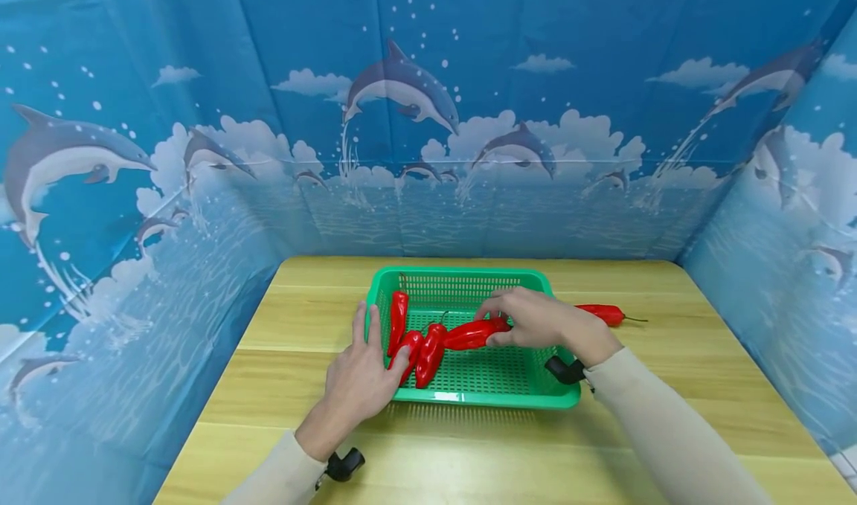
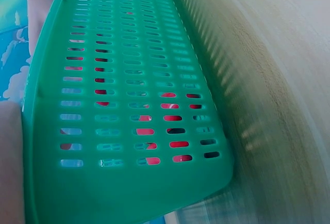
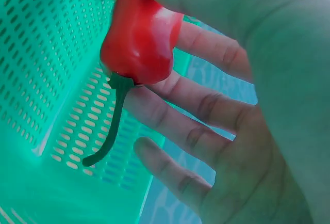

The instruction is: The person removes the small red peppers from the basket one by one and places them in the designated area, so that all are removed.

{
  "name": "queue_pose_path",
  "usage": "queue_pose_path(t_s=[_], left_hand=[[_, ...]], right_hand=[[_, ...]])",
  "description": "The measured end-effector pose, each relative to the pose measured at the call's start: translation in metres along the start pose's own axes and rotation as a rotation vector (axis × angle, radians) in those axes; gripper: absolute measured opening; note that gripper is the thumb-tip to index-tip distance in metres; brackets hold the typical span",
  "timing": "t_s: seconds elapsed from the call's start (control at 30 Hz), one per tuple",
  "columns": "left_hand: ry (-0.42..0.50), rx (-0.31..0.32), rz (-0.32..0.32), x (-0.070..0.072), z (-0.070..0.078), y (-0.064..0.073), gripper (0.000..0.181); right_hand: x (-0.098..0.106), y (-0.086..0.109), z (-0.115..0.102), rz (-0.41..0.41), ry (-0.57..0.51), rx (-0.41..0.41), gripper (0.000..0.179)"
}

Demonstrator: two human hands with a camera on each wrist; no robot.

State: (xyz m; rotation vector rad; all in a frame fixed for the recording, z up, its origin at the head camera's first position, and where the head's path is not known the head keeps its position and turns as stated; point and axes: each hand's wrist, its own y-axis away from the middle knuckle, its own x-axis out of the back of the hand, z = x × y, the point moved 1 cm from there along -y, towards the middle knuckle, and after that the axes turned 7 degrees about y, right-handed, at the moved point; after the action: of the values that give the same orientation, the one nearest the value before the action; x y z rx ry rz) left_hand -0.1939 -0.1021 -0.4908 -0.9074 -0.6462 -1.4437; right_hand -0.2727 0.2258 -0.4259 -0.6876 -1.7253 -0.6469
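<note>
In the head view, a green plastic basket (image 1: 469, 399) holds several long red peppers. My right hand (image 1: 535, 319) reaches over its right half, pinching one red pepper (image 1: 471, 335) between thumb and fingers. The right wrist view shows that pepper's (image 3: 136, 48) blunt end and dark curved stem pointing away from the thumb. At the basket's left rim is my left hand (image 1: 358, 378), its fingers extended along the rim and its thumb over a red pepper (image 1: 410, 347). Beside that thumb lies another red pepper (image 1: 431, 355), with one more red pepper (image 1: 398, 319) along the left wall.
Outside the basket, a red pepper (image 1: 602, 313) lies on the wooden table (image 1: 268, 393) to the right, partly hidden by my right wrist. A blue dolphin-print curtain (image 1: 428, 215) stands behind the table and along both sides.
</note>
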Motion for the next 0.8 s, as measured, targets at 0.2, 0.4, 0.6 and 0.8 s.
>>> queue_pose_path(t_s=[0.2,0.4,0.6,0.8], left_hand=[[-0.005,0.000,-0.006,0.001,0.000,-0.001,0.101],[-0.006,-0.001,-0.008,0.001,0.000,-0.001,0.101],[0.000,-0.006,-0.002,0.001,0.000,0.000,0.101],[0.010,-0.007,-0.001,0.000,0.000,0.000,0.101]], right_hand=[[0.007,0.011,0.007,0.043,0.018,0.005,0.037],[0.013,0.023,0.014,0.070,0.027,0.000,0.037],[0.020,0.033,0.019,0.075,0.019,-0.025,0.039],[0.028,0.040,0.023,0.101,0.020,-0.031,0.039]])
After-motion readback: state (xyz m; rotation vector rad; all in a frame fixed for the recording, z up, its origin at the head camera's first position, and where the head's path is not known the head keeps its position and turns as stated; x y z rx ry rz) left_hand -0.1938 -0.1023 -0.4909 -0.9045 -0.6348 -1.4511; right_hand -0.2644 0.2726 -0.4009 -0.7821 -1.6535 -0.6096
